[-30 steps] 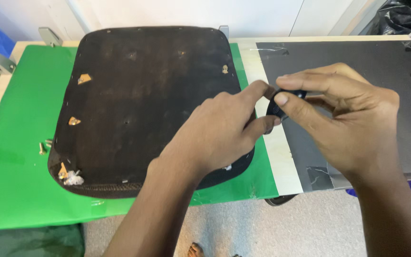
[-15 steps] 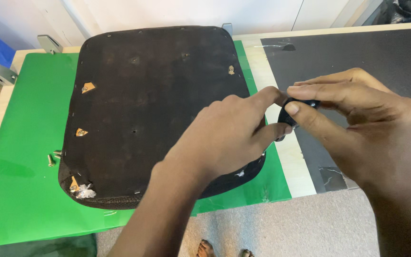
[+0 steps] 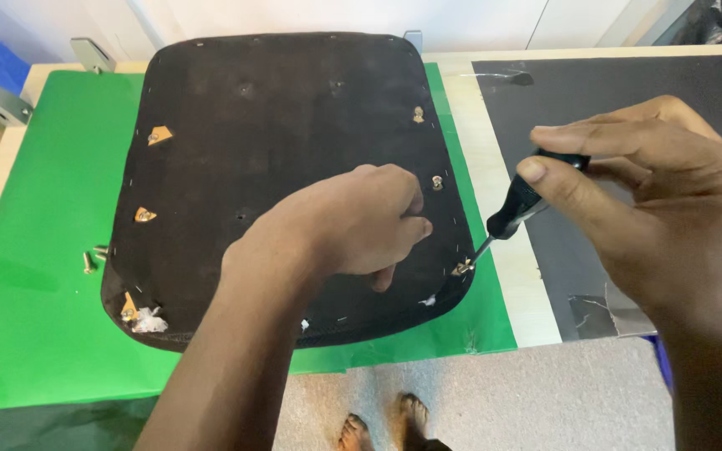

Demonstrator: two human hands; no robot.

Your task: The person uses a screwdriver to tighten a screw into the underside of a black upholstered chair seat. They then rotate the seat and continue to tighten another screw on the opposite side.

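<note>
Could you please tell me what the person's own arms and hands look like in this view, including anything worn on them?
Both are bare. The left hand and its forearm show no sleeve, glove, watch or ring. The right hand is likewise ungloved, with short, trimmed nails and no jewellery in view; its forearm is uncovered to the frame edge. No markings or bandages show on either.

The left hand [image 3: 353, 225] is covering part of the black seat panel [image 3: 286, 134]; the right hand [image 3: 662, 200] is running off frame (wrist unseen), hiding the screwdriver [image 3: 516, 209] handle's top.
</note>
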